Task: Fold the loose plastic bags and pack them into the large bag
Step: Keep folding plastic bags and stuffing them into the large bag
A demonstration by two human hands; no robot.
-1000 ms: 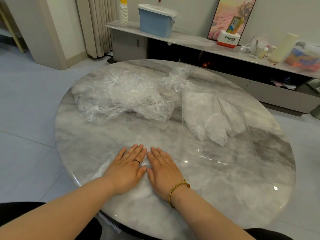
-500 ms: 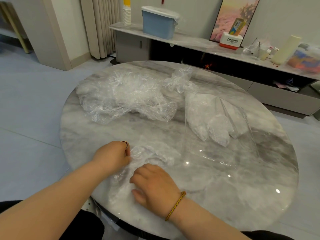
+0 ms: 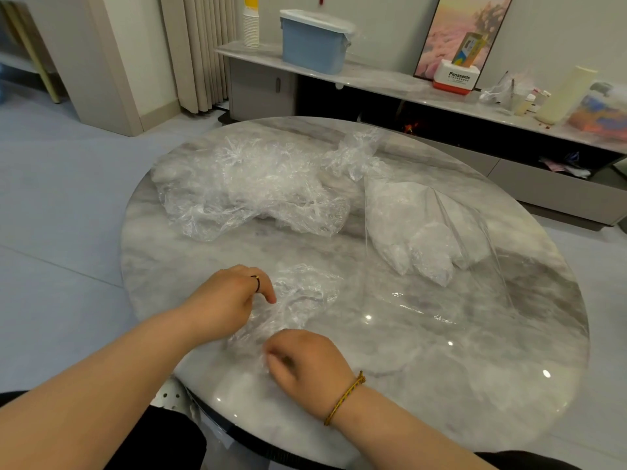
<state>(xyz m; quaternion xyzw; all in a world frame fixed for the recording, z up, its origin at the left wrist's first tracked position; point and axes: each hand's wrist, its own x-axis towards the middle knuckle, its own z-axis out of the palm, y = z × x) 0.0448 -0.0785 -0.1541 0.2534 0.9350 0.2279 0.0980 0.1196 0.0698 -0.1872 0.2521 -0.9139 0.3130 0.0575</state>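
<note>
marble tabletop (image 3: 441,385), one clear bag mid-fold
left of the large bag (image 3: 417,232) lies the loose pile (image 3: 251,184); nearer the person, left hand (image 3: 225,301) and right hand (image 3: 305,362) each pinch a crumpled bag (image 3: 302,293), fingers curled. slick film could spring open if either grip slackens. large bag holds folded white bundles.

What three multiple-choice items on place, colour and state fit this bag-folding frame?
1. The large bag with folded bags lies: A on the floor; B on the right side of the table; C on the sideboard.
2. The lidded bin is: A red; B blue; C green.
3. The loose bag held by the left hand and right hand is: A crumpled; B folded flat; C packed away.
B, it sits right of the loose pile; B, its body is blue; A, it is wrinkled all over.
</note>
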